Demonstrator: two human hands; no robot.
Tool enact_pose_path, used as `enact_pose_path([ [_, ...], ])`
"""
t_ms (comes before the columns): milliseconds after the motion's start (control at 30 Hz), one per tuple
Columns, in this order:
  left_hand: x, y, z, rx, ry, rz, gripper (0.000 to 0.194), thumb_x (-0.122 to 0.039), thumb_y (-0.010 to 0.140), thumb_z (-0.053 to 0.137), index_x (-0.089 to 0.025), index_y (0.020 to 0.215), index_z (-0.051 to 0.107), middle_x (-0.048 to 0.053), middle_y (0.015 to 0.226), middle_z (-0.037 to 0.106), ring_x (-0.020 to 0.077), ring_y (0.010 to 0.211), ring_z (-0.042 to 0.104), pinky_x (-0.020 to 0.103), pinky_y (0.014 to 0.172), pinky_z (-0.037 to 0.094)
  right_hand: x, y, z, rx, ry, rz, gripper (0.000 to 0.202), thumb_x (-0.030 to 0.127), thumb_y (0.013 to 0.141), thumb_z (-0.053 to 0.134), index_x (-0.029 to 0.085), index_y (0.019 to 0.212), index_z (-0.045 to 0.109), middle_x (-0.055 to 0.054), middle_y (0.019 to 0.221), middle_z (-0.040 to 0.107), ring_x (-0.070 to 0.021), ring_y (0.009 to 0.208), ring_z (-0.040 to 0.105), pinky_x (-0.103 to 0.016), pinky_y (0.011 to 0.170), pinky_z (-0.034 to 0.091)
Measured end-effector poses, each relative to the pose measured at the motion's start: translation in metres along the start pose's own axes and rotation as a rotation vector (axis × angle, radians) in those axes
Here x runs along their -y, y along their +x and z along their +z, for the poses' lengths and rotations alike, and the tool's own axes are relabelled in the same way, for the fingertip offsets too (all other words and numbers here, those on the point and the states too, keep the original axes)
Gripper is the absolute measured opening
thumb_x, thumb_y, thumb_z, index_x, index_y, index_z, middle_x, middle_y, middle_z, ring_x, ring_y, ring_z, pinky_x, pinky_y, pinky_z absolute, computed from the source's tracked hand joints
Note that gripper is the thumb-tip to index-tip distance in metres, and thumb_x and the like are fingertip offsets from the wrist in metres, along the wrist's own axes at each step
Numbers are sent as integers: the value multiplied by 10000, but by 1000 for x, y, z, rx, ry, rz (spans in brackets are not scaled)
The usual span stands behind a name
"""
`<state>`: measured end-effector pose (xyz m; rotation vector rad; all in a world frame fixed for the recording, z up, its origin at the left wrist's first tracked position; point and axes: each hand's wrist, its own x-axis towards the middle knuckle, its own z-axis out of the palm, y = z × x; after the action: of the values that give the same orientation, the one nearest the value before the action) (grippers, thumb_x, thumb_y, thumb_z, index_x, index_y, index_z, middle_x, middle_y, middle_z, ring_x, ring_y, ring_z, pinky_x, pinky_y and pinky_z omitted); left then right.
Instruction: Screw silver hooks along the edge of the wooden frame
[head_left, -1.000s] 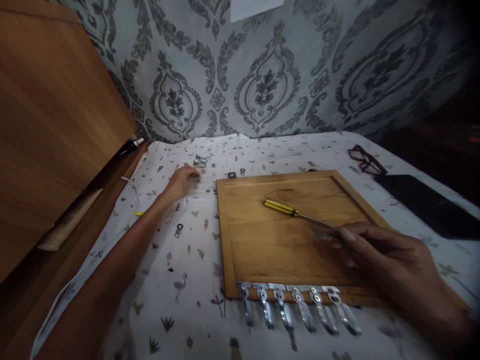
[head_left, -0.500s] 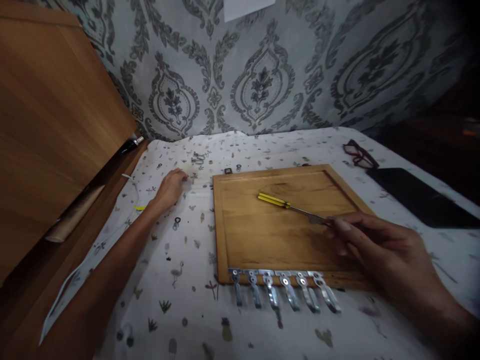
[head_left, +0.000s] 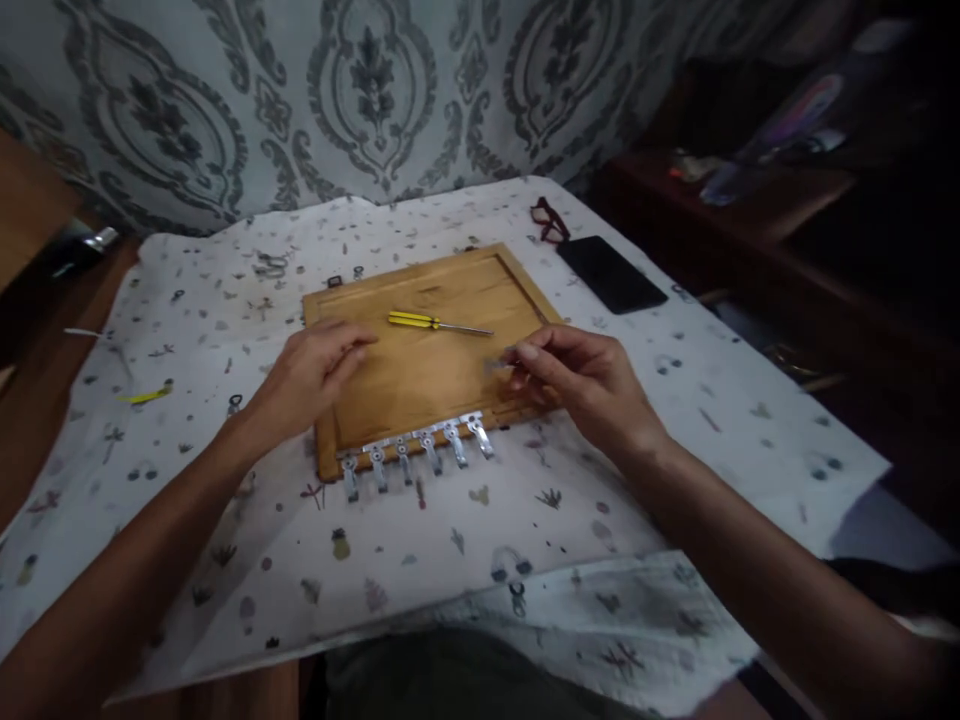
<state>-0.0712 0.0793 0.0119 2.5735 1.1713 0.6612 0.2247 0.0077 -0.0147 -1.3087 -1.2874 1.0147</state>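
Note:
A wooden board (head_left: 420,370) lies on the patterned cloth, with a row of several metal hooks (head_left: 427,447) along its near edge. On the board rests a screwdriver (head_left: 417,320) with a yellow handle. My right hand (head_left: 585,380), above the board's right side, pinches a small metal hook (head_left: 498,363) between thumb and fingertips. Over the board's left edge is my left hand (head_left: 311,378), its thumb and fingers drawn together; anything between them is too small or hidden to name.
Loose metal pieces (head_left: 270,265) lie beyond the board to the left. Red-framed glasses (head_left: 551,220) and a black phone or tablet (head_left: 611,273) are at the far right. A yellow strip (head_left: 146,396) lies at the left, near a white cord (head_left: 90,333).
My left hand has come from the cloth beside the loose metal pieces to the board's left edge. My right hand still holds its hook, now clear of the screwdriver. The view has swung right.

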Motion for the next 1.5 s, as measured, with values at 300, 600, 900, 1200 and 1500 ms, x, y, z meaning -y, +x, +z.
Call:
enact_pose_path([
  [300, -51, 44, 46, 354, -297, 123, 258, -278, 971, 514, -180, 1055, 737, 45, 1055, 769, 179, 946, 695, 284, 859, 513, -17, -66, -8, -176, -314, -122, 230, 401, 878, 702, 212, 750, 736, -31, 692, 632, -155, 629, 528, -289, 567, 399],
  [600, -56, 53, 60, 501, -367, 108, 246, -287, 942, 533, -177, 1001, 745, 37, 1017, 777, 171, 902, 704, 272, 787, 511, -18, -80, -1, -232, -86, 89, 300, 495, 806, 770, 212, 714, 733, 12, 577, 578, -111, 528, 476, -248, 491, 393],
  [900, -59, 55, 57, 549, -390, 84, 226, -269, 934, 543, -180, 975, 747, 17, 961, 777, 159, 858, 695, 263, 767, 503, -21, -75, 5, 17, 96, 222, 388, 570, 853, 736, 182, 849, 735, -12, 620, 686, -99, 499, 550, -237, 482, 467],
  [1200, -58, 57, 65, 544, -389, 110, 177, -234, 933, 581, -190, 897, 748, 4, 889, 758, 154, 825, 675, 267, 751, 484, -20, -72, -1, 171, 98, 271, 383, 531, 920, 679, 159, 863, 750, -45, 675, 746, -76, 478, 549, -211, 447, 458],
  [1500, -55, 56, 72, 548, -422, 117, 154, -223, 932, 620, -188, 887, 764, 10, 863, 739, 153, 811, 658, 273, 744, 475, -18, -70, -1, 240, 130, 309, 373, 529, 922, 685, 162, 897, 745, -59, 736, 769, -92, 546, 625, -219, 510, 537],
])
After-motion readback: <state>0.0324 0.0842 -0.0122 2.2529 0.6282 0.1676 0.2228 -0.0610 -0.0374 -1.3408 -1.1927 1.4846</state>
